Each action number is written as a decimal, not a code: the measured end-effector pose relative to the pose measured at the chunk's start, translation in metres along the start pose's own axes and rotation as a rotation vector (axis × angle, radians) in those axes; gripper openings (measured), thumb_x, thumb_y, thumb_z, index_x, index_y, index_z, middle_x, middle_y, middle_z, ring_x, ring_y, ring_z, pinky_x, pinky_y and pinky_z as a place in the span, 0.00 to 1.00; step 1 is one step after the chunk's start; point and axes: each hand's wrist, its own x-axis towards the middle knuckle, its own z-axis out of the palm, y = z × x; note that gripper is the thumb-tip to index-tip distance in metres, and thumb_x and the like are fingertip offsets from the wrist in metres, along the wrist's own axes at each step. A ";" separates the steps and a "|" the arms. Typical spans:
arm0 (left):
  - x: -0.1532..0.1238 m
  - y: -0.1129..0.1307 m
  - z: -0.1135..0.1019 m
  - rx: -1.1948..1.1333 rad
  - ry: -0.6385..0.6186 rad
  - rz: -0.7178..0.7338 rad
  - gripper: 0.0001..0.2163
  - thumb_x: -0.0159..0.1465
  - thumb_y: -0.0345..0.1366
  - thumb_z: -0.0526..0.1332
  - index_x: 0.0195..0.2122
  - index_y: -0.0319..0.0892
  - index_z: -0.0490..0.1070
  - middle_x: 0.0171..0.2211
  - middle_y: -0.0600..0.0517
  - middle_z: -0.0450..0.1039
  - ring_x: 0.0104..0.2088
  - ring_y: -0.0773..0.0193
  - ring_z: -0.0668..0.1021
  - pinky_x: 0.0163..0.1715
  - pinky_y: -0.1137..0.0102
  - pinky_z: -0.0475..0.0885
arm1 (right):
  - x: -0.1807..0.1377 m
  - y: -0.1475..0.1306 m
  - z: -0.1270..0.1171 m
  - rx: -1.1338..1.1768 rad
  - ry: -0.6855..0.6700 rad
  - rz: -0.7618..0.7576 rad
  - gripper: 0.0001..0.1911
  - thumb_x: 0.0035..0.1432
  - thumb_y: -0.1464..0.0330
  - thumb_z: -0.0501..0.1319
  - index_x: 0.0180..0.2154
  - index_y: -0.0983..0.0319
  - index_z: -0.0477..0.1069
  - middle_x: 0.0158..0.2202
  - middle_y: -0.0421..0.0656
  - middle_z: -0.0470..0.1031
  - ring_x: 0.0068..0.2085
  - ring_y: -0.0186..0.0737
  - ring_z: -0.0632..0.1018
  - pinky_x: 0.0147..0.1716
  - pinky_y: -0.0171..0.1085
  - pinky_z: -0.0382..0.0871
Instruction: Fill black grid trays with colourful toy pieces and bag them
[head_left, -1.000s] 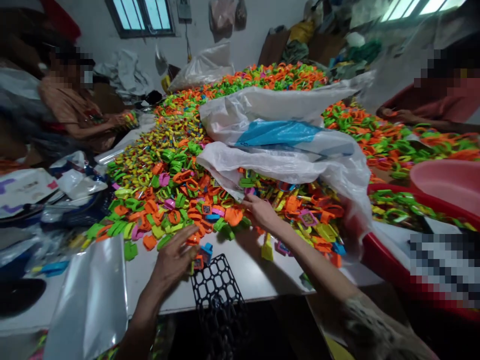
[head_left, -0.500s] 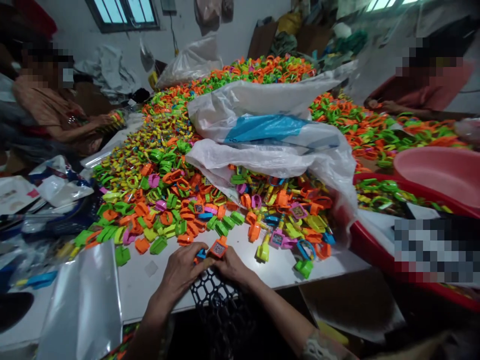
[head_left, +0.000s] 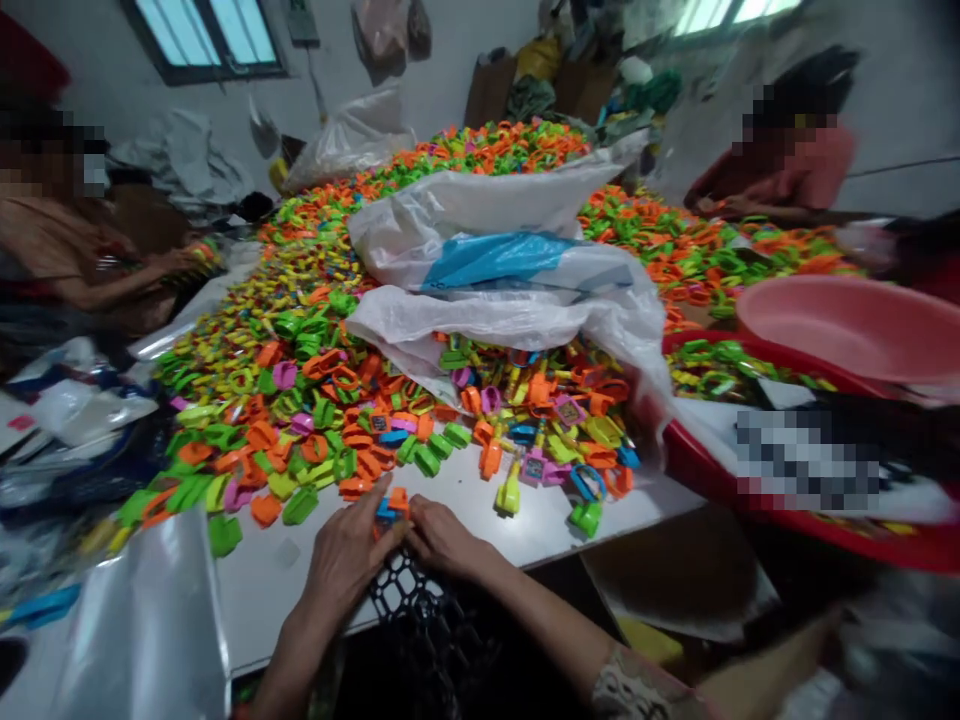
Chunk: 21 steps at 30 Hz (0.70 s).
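Observation:
At the table's front edge, my left hand (head_left: 349, 550) is closed around small blue and orange plastic toy watches (head_left: 393, 503). Against them from the other side press the fingertips of my right hand (head_left: 450, 538), bent and closed; its thumb lies close to the left thumb. The fingers partly cover the pieces, so their exact number cannot be told. Below both hands a black openwork plastic mesh (head_left: 405, 585) hangs over the edge towards my lap. Just beyond lies a heap of orange, green, yellow and pink toy watches (head_left: 300, 440).
A white and blue plastic sack (head_left: 495, 260) lies across the heap. Right of it stand a red basin (head_left: 686, 455) and a pink basin (head_left: 817, 330). Clear plastic sheeting (head_left: 142, 620) covers the front left corner. One person (head_left: 82, 240) sits at left, another (head_left: 795, 170) at far right.
The orange square-faced watch in my right hand has moved left against the blue one, and its face has turned out of sight. My hands are closer together. The whole view has shifted.

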 end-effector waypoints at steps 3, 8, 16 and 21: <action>0.006 -0.007 0.003 -0.057 -0.017 0.076 0.21 0.64 0.47 0.53 0.58 0.52 0.62 0.49 0.50 0.74 0.40 0.58 0.79 0.38 0.68 0.71 | -0.026 0.002 -0.045 -0.065 0.057 0.079 0.14 0.60 0.73 0.54 0.49 0.62 0.63 0.41 0.44 0.69 0.38 0.36 0.72 0.38 0.33 0.66; 0.027 -0.014 0.001 -0.137 -0.069 0.114 0.22 0.64 0.51 0.52 0.57 0.52 0.63 0.46 0.52 0.75 0.39 0.57 0.78 0.38 0.67 0.71 | -0.052 0.035 -0.116 -0.651 -0.035 0.389 0.09 0.57 0.79 0.55 0.37 0.64 0.70 0.41 0.50 0.71 0.41 0.44 0.72 0.37 0.38 0.66; 0.030 -0.025 -0.033 -0.418 0.162 -0.129 0.27 0.63 0.54 0.49 0.59 0.45 0.60 0.56 0.46 0.68 0.54 0.56 0.72 0.52 0.61 0.68 | -0.035 0.025 -0.096 0.001 0.159 0.288 0.05 0.59 0.71 0.54 0.36 0.62 0.68 0.33 0.43 0.71 0.33 0.37 0.71 0.32 0.35 0.65; 0.040 0.000 -0.016 -0.134 -0.029 0.153 0.21 0.65 0.48 0.50 0.56 0.47 0.64 0.59 0.47 0.64 0.58 0.56 0.68 0.56 0.58 0.64 | -0.020 0.012 -0.046 0.828 0.140 0.406 0.10 0.54 0.61 0.60 0.31 0.62 0.66 0.25 0.38 0.68 0.26 0.33 0.68 0.27 0.33 0.64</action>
